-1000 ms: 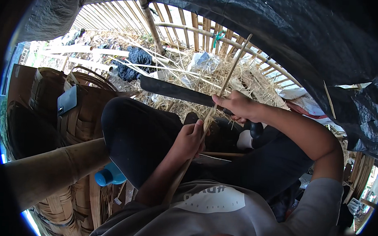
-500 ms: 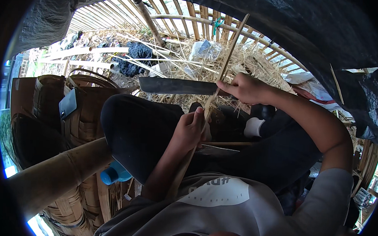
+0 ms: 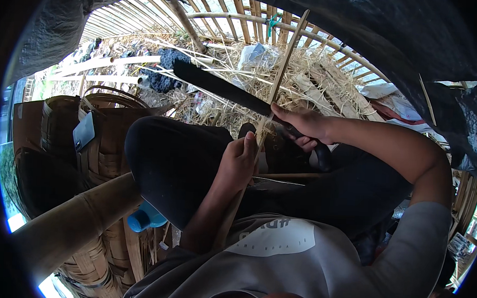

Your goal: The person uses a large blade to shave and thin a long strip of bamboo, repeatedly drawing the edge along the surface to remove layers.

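A long bamboo strip (image 3: 283, 68) slants up from beside my left forearm, past my lap, toward the far fence. My left hand (image 3: 238, 159) is closed round it, thumb lying along its face. Just above that thumb the strip looks frayed. My right hand (image 3: 303, 126) grips a machete (image 3: 220, 89) with a broad dark blade and a black handle, whose curved end shows below the fingers. The blade points up and left, crossing the strip close to my right thumb. That thumb rests at the strip's edge; whether it presses on it I cannot tell.
Straw and shavings (image 3: 321, 83) litter the ground ahead, with pale bamboo poles (image 3: 108, 79) at the far left. A slatted fence (image 3: 228, 23) stands behind. At my left are a thick bamboo pole (image 3: 81, 216), a blue bottle (image 3: 146, 218), a phone (image 3: 85, 131) and woven baskets (image 3: 104, 167).
The machete has tilted: its tip has swung upward, and the handle end has dropped. My right hand has turned with it and moved slightly down. My left hand stays nearly in place on the strip.
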### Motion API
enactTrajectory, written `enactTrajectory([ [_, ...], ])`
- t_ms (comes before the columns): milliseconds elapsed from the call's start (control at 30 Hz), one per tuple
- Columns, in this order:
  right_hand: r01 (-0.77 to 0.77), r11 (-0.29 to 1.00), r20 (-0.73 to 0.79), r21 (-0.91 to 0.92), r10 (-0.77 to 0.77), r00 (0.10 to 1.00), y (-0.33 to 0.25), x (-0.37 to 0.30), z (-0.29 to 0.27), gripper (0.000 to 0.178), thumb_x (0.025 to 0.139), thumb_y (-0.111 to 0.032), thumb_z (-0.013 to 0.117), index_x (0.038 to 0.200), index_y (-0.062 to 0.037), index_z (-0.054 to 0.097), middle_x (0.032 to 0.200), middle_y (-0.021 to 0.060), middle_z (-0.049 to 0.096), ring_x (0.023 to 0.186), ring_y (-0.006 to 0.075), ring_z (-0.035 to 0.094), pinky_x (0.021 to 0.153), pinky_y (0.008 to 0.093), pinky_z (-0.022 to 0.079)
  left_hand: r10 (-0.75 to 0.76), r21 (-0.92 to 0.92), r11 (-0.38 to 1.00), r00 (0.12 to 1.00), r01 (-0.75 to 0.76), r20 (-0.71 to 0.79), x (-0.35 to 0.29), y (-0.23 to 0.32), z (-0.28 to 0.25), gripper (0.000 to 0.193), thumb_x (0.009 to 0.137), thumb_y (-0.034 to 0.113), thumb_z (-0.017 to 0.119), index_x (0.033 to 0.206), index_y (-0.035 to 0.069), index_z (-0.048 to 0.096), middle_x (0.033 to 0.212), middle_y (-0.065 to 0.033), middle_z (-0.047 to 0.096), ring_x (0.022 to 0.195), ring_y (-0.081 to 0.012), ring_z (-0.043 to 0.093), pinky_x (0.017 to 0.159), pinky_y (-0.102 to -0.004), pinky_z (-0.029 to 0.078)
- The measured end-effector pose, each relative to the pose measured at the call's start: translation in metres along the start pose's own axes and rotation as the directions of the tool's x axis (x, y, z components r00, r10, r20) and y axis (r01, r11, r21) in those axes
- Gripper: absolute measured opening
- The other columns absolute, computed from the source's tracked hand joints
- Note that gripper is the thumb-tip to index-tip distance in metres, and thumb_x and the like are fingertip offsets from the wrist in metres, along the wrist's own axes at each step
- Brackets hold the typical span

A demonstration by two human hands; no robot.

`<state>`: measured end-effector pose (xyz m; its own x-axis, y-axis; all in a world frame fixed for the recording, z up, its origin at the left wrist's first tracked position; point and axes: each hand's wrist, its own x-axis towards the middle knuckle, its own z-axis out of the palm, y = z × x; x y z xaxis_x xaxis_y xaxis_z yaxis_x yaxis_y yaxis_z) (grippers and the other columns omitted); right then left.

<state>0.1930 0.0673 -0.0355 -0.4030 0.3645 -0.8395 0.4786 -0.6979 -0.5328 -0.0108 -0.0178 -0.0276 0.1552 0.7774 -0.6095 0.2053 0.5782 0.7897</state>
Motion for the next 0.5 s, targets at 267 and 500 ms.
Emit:
enactTrajectory([
  [267, -0.153, 0.979, 0.476, 0.136, 0.07, 0.877, 0.017, 0.024, -0.021, 0.079, 0.082, -0.087, 0.031, 0.07, -0.0107, 0.043, 0.047, -0.0029, 0.029, 0.036, 0.0048, 0.026, 0.035, 0.0218, 0.023, 0.006, 0.003, 1.0, 0.999, -0.006, 0.033, 0.001, -0.007, -0.004, 0.057, 0.106, 0.047, 0.032, 0.089, 0.001, 0.06, 0.053, -0.0011, 0.049, 0.038, -0.0072, 0.045, 0.034, -0.0222, 0.037],
  [500, -0.204, 0.95, 0.75, 0.234, -0.043, 0.66, 0.037, 0.041, -0.029, 0.082, 0.087, -0.084, 0.016, 0.065, -0.0102, 0.045, 0.042, -0.0023, 0.024, 0.034, 0.0084, 0.022, 0.035, 0.0249, 0.021, 0.003, 0.017, 1.0, 0.999, -0.004, 0.039, -0.003, -0.004, -0.002, 0.055, 0.106, 0.045, 0.033, 0.089, 0.0, 0.06, 0.052, -0.0014, 0.05, 0.038, -0.0084, 0.046, 0.033, -0.0229, 0.037],
])
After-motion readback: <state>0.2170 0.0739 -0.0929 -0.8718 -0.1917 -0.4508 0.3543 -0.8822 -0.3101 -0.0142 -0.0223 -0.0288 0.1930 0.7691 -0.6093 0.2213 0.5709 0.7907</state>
